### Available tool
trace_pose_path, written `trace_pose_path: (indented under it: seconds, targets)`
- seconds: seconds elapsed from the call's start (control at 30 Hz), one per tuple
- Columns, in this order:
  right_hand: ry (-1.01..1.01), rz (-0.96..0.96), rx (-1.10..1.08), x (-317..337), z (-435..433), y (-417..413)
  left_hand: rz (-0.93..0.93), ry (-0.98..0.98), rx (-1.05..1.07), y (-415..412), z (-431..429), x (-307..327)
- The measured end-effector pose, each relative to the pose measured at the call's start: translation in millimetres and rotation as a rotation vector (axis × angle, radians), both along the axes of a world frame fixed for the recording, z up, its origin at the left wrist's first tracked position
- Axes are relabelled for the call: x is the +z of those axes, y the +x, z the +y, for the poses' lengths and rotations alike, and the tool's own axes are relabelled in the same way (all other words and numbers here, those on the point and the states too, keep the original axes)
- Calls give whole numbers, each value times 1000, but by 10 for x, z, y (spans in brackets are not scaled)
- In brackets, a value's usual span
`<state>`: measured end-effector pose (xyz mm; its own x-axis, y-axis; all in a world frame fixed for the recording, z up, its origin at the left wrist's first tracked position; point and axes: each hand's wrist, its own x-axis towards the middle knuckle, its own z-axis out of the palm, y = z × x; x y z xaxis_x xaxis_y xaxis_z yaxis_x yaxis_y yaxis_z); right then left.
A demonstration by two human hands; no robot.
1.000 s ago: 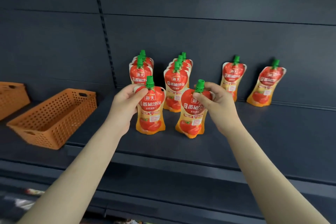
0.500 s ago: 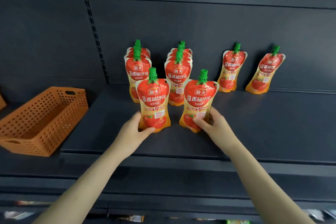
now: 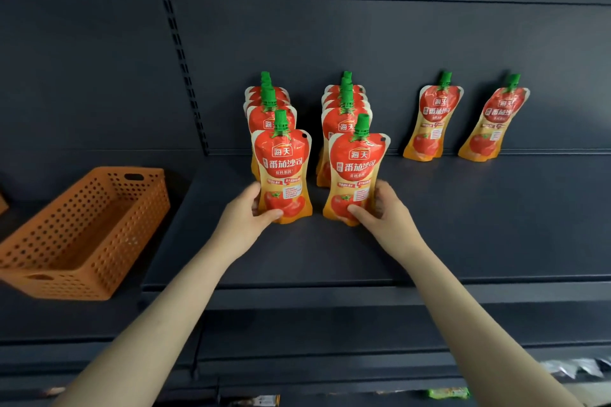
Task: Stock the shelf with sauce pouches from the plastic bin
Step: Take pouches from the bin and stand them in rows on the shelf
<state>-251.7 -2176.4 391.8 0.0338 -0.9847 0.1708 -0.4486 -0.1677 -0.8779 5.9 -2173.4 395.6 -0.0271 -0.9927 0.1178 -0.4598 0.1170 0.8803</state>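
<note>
Head view.

1. Shelf (image 3: 463, 225): dark, with a dark back panel (image 3: 363, 26) and a slotted upright (image 3: 178, 49) at 11 o'clock.
2. Left front pouch (image 3: 284, 172): red and orange sauce pouch with a green cap, upright on the shelf just left of frame centre. The left hand (image 3: 244, 218) grips its lower part, thumb on the front face and fingers behind.
3. Right front pouch (image 3: 357, 172): same kind, upright, just beside item 2 at its 3 o'clock but apart from it. The right hand (image 3: 386, 211) grips its lower part, thumb across the front near the base and fingers curled round the right edge.
4. Left row (image 3: 269, 116): pouches standing in file directly behind item 2, at its 12 o'clock.
5. Right row (image 3: 344, 109): pouches in file behind item 3.
6. Two single pouches, one (image 3: 433, 122) at 2 o'clock and one (image 3: 494, 124) further right, each leaning back against the panel, well apart from the rows.
7. Orange plastic bin (image 3: 139, 235): perforated, at 9 o'clock on the adjoining shelf section.
8. Packets (image 3: 578, 368): blurred, on a lower level at 5 o'clock.
</note>
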Motion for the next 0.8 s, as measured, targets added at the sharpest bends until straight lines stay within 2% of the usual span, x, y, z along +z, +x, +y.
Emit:
trace_pose_path:
  seconds: [0.17,0.8]
  targets:
    - [-23,125,-4,-65,-45,-2,28,-10,64,93,-109,-53]
    - [-102,106,-128,-49,-364,97,-32,-97,187,61,-388,-103]
